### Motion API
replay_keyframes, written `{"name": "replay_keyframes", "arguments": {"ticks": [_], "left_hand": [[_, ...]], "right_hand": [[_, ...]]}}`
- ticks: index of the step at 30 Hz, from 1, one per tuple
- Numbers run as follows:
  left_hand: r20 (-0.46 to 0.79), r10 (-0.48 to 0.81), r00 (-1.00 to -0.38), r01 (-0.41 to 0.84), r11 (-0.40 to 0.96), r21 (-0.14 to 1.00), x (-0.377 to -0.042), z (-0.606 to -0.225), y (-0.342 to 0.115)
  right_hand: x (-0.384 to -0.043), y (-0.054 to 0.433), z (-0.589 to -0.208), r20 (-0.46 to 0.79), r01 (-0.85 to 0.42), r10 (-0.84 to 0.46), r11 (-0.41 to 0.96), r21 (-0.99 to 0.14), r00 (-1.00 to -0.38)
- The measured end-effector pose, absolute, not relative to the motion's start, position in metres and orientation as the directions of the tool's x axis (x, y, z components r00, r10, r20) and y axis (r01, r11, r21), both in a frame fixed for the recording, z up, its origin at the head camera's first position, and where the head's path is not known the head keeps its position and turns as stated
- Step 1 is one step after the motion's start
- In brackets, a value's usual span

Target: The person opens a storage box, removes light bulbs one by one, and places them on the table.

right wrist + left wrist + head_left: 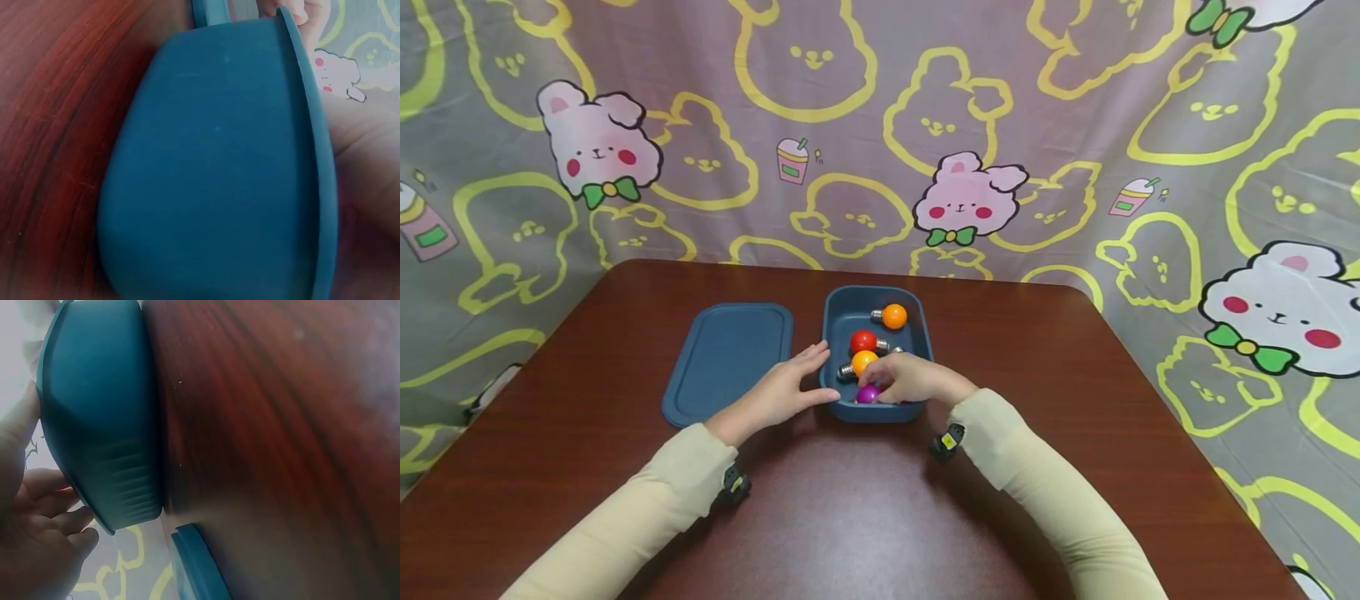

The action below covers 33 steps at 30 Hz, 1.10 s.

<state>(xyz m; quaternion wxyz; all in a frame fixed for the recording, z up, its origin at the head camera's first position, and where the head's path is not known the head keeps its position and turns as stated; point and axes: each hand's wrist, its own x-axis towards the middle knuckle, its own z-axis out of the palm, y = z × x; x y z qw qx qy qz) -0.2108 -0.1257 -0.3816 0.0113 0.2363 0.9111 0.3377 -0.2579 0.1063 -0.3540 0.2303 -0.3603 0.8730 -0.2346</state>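
A dark blue plastic bin on the table holds several small round light bulbs. My right hand reaches over its right wall and pinches a purple light bulb near the front end, thumb and fingers partly covering it. Just behind lies an orange bulb, with a red bulb beyond it and another orange bulb towards the back. The left hand rests at the bin's left rim, thumb spread from the fingers. In the right wrist view the bin's wall hides the bulbs.
A flat blue lid lies on the brown wooden table, left of the bin and partly behind the left hand. Behind the table hangs a patterned curtain. Both wrists wear small black cameras.
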Motion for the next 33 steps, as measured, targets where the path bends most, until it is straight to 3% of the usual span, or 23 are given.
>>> {"name": "replay_keyframes", "arguments": {"ticks": [9,19,27,33], "left_hand": [[0.103,0.452,-0.886,0.426,0.704,0.569,-0.210,-0.377,-0.126],[0.076,0.441,-0.894,0.400,0.711,0.578,-0.209,-0.374,-0.125],[0.069,0.442,-0.894,0.397,0.711,0.580,-0.208,-0.374,-0.126],[0.045,0.426,-0.903,0.370,0.723,0.584,-0.208,-0.374,-0.125]], "right_hand": [[-0.260,0.107,-0.356,-0.212,-0.511,-0.739,0.614,-0.601,-0.639],[-0.259,0.115,-0.340,-0.160,-0.436,-0.681,0.613,-0.659,-0.715],[-0.267,0.132,-0.323,-0.024,-0.436,-0.625,0.571,-0.695,-0.780],[-0.281,0.151,-0.310,0.068,-0.390,-0.506,0.564,-0.728,-0.860]]}}
